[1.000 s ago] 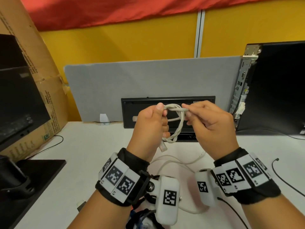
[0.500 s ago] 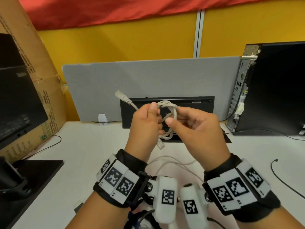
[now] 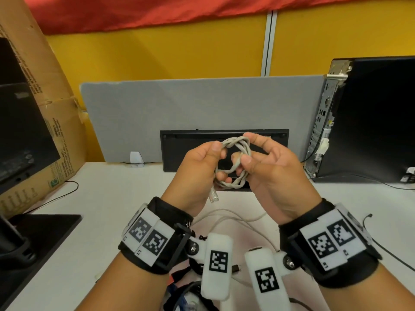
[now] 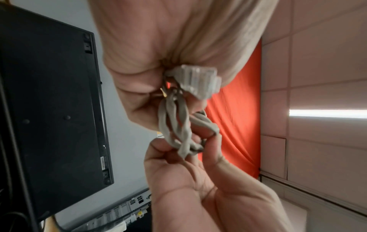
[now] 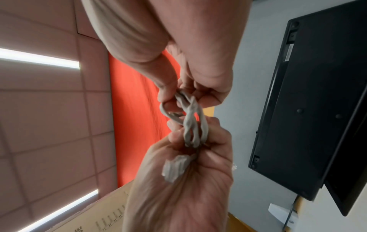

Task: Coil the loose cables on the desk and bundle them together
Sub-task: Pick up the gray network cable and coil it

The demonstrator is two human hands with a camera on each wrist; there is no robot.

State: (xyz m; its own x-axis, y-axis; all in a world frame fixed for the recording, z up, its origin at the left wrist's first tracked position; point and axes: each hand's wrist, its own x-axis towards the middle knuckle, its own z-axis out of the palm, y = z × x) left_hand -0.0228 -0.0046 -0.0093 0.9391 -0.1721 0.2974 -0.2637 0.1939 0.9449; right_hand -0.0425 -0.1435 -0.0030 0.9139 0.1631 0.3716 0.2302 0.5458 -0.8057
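A grey network cable [image 3: 233, 162] is wound into a small twisted ring, held up above the desk between both hands. My left hand [image 3: 202, 167] grips the ring's left side, and a clear plug [image 3: 213, 196] hangs below that fist. My right hand [image 3: 262, 164] pinches the ring's right side between thumb and fingers. The left wrist view shows the plug [image 4: 198, 81] against my palm and the twisted strands [image 4: 178, 125]. In the right wrist view the coil [image 5: 190, 124] runs between both hands. Loose white cables [image 3: 224, 218] lie on the desk below.
A black keyboard [image 3: 179, 149] stands on edge against a grey divider panel [image 3: 202, 102]. A black computer tower [image 3: 370, 117] stands at the right, a cardboard box [image 3: 45, 108] and a monitor base [image 3: 33, 239] at the left. Thin black cables [image 3: 386, 248] trail on the white desk [image 3: 101, 198].
The free plug end that stuck up at the left half a second ago is now tucked into the ring. Both hands have turned and closed round the coil, which looks tighter and more twisted.
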